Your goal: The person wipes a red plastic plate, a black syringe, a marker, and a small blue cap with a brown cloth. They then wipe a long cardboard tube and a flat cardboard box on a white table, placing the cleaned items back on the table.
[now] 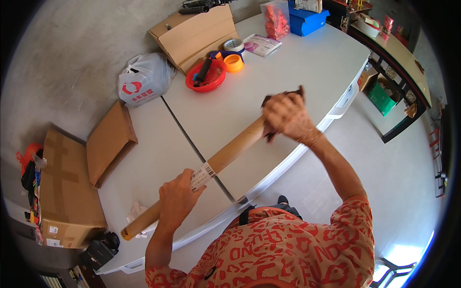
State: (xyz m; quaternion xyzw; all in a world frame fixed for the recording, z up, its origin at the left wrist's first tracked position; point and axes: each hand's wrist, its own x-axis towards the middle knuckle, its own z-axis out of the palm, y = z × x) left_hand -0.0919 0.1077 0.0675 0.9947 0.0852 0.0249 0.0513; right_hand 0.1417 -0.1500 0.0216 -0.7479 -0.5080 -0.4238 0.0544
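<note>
A long brown cardboard tube (230,151) with a white label lies slanted over the white folding table (297,72). My left hand (176,198) grips the tube near its lower end, just below the label. My right hand (287,117) is closed around the tube's upper end, together with a dark brown piece that sticks out past my fingers. The tube's lower open end (126,234) points toward the table's near left corner.
A red bowl (206,77), orange and white tape rolls (234,60), a booklet (261,44), a red-filled bag (276,19), a blue box (307,21) and cardboard boxes (194,36) sit at the far end. A flat carton (109,142) lies left; a big box (65,189) stands beside the table.
</note>
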